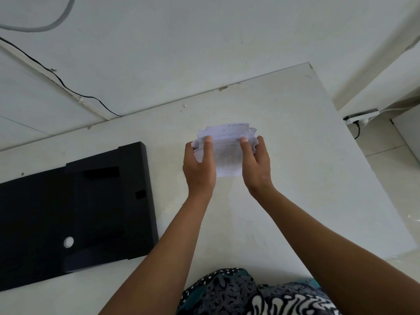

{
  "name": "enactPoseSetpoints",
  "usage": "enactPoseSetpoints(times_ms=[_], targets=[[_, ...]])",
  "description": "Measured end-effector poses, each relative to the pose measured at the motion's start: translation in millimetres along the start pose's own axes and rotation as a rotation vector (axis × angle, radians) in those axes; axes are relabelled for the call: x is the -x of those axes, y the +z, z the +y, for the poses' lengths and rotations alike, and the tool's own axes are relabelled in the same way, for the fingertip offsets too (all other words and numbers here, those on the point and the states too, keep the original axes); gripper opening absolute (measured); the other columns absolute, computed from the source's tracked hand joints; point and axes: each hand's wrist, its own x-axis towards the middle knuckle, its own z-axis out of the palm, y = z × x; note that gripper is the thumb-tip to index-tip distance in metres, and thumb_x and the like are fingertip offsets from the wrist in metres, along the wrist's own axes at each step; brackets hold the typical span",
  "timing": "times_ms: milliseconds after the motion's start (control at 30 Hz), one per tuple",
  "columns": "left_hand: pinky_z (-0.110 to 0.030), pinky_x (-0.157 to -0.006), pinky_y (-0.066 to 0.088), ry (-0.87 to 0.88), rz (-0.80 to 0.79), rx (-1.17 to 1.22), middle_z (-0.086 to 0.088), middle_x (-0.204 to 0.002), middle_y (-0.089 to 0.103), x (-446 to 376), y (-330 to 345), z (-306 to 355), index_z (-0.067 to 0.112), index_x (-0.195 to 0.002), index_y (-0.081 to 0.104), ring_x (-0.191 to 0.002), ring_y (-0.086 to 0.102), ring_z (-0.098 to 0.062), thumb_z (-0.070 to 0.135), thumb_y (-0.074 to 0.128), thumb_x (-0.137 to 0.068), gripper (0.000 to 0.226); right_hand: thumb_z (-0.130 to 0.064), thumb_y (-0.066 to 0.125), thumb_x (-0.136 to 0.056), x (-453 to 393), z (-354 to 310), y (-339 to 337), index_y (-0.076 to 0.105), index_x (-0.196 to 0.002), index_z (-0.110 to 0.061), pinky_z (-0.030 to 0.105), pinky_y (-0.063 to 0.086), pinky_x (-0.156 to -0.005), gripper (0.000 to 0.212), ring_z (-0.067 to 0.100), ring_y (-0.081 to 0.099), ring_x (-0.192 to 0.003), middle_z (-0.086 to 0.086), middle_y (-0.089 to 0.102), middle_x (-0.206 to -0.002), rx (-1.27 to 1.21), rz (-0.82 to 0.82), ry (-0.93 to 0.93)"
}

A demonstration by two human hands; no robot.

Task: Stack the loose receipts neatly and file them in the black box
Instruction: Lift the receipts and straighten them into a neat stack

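Observation:
A bundle of white paper receipts (228,147) is held between both hands above the middle of the white table (306,155). My left hand (200,165) grips its left edge with the thumb on top. My right hand (256,164) grips its right edge in the same way. The sheets are uneven, with corners sticking out at the top and the right. The black box (75,212) lies flat on the table to the left, closed, with a small white round spot on its top face.
The white table's far edge meets a white wall with a black cable (56,78) running along it. A power strip (361,117) lies on the floor at the right. Patterned clothing (245,294) fills the bottom edge.

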Motion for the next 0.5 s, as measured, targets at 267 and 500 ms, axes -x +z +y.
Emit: enactPoseSetpoints(times_ms=[267,500], targets=[[-0.015,-0.067,0.051,-0.037,0.085,0.028,0.013,-0.101,0.068,2,7,7,0.03,-0.107,0.062,-0.09,0.066,-0.008,0.077,0.052,-0.08,0.056,-0.059,0.05,-0.096,-3,-7,12,0.049,-0.087,-0.019,0.009,0.041,-0.055,0.041,-0.005,0.049,-0.062,-0.021,0.052,-0.07,0.021,0.078,0.032],[-0.014,-0.061,0.049,-0.052,0.12,0.06,0.008,-0.093,0.069,2,2,8,0.024,-0.096,0.064,-0.084,0.067,-0.011,0.081,0.05,-0.074,0.063,-0.066,0.048,-0.09,-1,-14,10,0.043,-0.075,-0.027,0.007,0.037,-0.053,0.043,-0.004,0.044,-0.057,-0.024,0.048,-0.063,-0.012,0.088,0.012]])
